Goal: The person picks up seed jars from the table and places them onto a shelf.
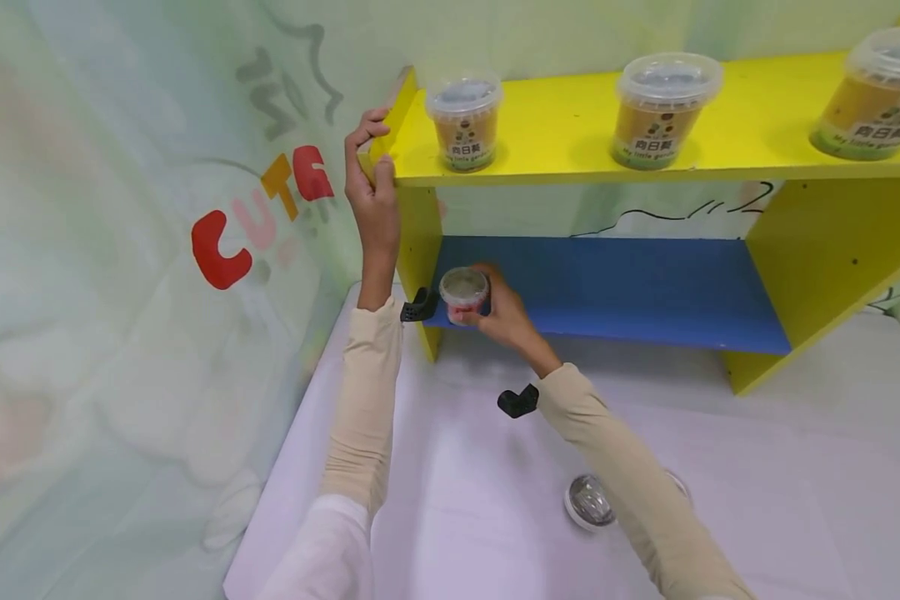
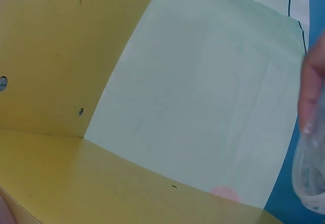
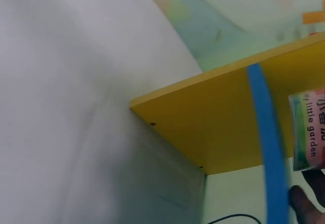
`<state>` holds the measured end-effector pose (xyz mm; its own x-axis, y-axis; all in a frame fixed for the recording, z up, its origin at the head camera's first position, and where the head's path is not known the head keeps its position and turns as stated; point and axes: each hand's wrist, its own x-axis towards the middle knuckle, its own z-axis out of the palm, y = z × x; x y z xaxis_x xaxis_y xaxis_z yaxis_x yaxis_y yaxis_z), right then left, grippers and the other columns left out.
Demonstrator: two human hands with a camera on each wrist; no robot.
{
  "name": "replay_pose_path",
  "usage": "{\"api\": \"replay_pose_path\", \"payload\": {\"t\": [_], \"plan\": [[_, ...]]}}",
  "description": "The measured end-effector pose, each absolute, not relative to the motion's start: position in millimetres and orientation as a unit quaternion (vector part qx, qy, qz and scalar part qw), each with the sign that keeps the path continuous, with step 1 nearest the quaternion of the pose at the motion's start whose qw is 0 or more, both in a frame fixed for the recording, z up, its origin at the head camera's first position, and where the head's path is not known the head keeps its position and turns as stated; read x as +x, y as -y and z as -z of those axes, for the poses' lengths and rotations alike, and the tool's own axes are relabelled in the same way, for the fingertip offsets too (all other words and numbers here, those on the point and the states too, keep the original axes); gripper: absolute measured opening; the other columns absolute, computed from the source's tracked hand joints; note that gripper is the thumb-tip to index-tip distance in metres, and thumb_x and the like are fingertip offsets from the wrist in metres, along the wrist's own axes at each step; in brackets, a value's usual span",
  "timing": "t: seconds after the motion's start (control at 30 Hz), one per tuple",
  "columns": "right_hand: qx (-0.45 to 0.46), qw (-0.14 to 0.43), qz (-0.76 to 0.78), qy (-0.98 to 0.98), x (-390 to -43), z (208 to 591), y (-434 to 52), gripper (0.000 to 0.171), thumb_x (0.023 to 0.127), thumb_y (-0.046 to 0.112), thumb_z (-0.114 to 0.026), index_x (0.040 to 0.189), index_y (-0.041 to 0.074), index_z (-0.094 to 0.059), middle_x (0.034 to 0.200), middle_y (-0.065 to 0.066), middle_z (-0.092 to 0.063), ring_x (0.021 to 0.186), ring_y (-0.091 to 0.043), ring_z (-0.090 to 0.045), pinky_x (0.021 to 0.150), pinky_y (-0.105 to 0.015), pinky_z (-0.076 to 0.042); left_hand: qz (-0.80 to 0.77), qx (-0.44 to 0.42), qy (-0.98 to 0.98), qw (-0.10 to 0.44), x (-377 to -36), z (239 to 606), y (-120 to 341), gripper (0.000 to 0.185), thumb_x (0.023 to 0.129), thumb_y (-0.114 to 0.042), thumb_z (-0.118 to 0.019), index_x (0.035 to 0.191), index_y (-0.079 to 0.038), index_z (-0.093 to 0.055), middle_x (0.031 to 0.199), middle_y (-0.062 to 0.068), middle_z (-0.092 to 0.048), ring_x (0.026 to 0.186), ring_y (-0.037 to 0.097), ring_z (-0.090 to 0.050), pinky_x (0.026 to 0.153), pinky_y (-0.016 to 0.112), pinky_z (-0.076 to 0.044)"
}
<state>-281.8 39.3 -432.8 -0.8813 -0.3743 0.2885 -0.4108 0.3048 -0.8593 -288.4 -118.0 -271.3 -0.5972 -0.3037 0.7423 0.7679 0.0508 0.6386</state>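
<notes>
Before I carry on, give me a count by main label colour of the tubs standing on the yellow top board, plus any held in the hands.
Orange-labelled tubs on the yellow top board: 3
Pink-labelled tub in the right hand: 1
Total: 4

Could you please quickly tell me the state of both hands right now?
Left hand: closed, gripping the left end of the yellow top shelf.
Right hand: closed, holding a pink-labelled cup.
</notes>
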Motion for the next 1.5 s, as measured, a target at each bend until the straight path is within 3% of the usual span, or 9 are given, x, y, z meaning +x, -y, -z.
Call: {"api": "replay_pose_path", "payload": {"t": [0.4,0.63,0.87,0.97,1.07,1.2,1.3,1.4,1.5], "plan": [[0.205,0.031,-0.52,0.828,-279.3,441.8,-45.1,0.079,0.078,0.008,-0.08,0.142,0.001,-0.034,0.137,-0.027,-0.051,0.127,-0.043,-0.05,0.109,-0.055,-0.039,0.665,-0.191,0.599,0.402,-286.6,272.3,110.7,0.026,0.088,0.003,-0.035,0.11,0.008,-0.048,0.135,0.025,-0.048,0.131,0.024,-0.047,0.102,0.035,-0.049],[0.187,0.017,-0.515,0.836,-281.5,437.2,-50.7,0.082,0.081,0.012,-0.077,0.146,0.001,-0.029,0.141,-0.025,-0.048,0.13,-0.041,-0.048,0.11,-0.053,-0.039,0.665,-0.197,0.593,0.409,-289.2,266.6,107.2,0.026,0.088,0.004,-0.034,0.11,0.01,-0.047,0.135,0.027,-0.047,0.131,0.023,-0.047,0.105,0.038,-0.047],[0.176,-0.017,-0.533,0.828,-264.4,425.1,-75.2,0.089,0.085,0.012,-0.073,0.152,-0.002,-0.016,0.147,-0.032,-0.038,0.136,-0.043,-0.042,0.112,-0.051,-0.037,0.664,-0.196,0.594,0.409,-292.5,260.8,109.7,0.026,0.089,0.005,-0.034,0.11,0.006,-0.05,0.135,0.025,-0.048,0.13,0.022,-0.048,0.103,0.038,-0.048],[0.183,-0.028,-0.54,0.821,-246.9,423.1,-93.1,0.078,0.091,0.012,-0.067,0.15,-0.006,-0.021,0.148,-0.033,-0.035,0.137,-0.044,-0.039,0.113,-0.051,-0.034,0.664,-0.185,0.596,0.412,-291.1,260.7,113.6,0.026,0.089,0.004,-0.035,0.11,0.005,-0.051,0.135,0.023,-0.05,0.13,0.019,-0.048,0.103,0.038,-0.048],[0.189,-0.029,-0.541,0.819,-221.9,430.3,-116.3,0.058,0.095,0.014,-0.061,0.143,-0.008,-0.036,0.143,-0.03,-0.044,0.134,-0.042,-0.045,0.112,-0.05,-0.037,0.668,-0.159,0.607,0.4,-285.3,265.6,116.2,0.026,0.089,0.003,-0.036,0.11,0.003,-0.051,0.136,0.019,-0.051,0.13,0.014,-0.048,0.103,0.034,-0.049],[0.195,-0.004,-0.513,0.836,-181.3,448.4,-148.7,0.029,0.097,0.014,-0.058,0.121,-0.003,-0.061,0.127,-0.021,-0.062,0.12,-0.036,-0.06,0.102,-0.047,-0.047,0.672,-0.135,0.619,0.382,-278.1,273.5,116.7,0.026,0.089,0.002,-0.036,0.11,0.001,-0.052,0.136,0.015,-0.052,0.13,0.013,-0.048,0.102,0.03,-0.049],[0.215,0.03,-0.456,0.863,-149.2,459.6,-168.8,0.014,0.095,0.012,-0.061,0.104,0.004,-0.069,0.113,-0.013,-0.071,0.108,-0.032,-0.067,0.092,-0.047,-0.053,0.668,-0.151,0.617,0.389,-278.0,275.8,115.9,0.026,0.09,0.003,-0.035,0.111,0.004,-0.051,0.137,0.019,-0.051,0.131,0.021,-0.048,0.1,0.032,-0.051],[0.238,0.053,-0.389,0.888,-119.8,469.4,-184.9,0.011,0.09,0.012,-0.067,0.1,0.009,-0.071,0.108,-0.006,-0.072,0.104,-0.028,-0.068,0.09,-0.049,-0.052,0.659,-0.175,0.612,0.4,-281.0,274.5,115.4,0.027,0.09,0.004,-0.035,0.112,0.007,-0.05,0.136,0.023,-0.05,0.131,0.029,-0.048,0.098,0.034,-0.052],[0.244,0.046,-0.334,0.909,-96.4,476.6,-195.6,0.028,0.084,0.019,-0.074,0.11,0.01,-0.068,0.113,-0.003,-0.07,0.11,-0.027,-0.065,0.1,-0.057,-0.043,0.656,-0.183,0.609,0.406,-282.8,269.5,116.7,0.027,0.09,0.004,-0.034,0.111,0.005,-0.051,0.135,0.023,-0.051,0.13,0.028,-0.049,0.094,0.029,-0.053]]}}
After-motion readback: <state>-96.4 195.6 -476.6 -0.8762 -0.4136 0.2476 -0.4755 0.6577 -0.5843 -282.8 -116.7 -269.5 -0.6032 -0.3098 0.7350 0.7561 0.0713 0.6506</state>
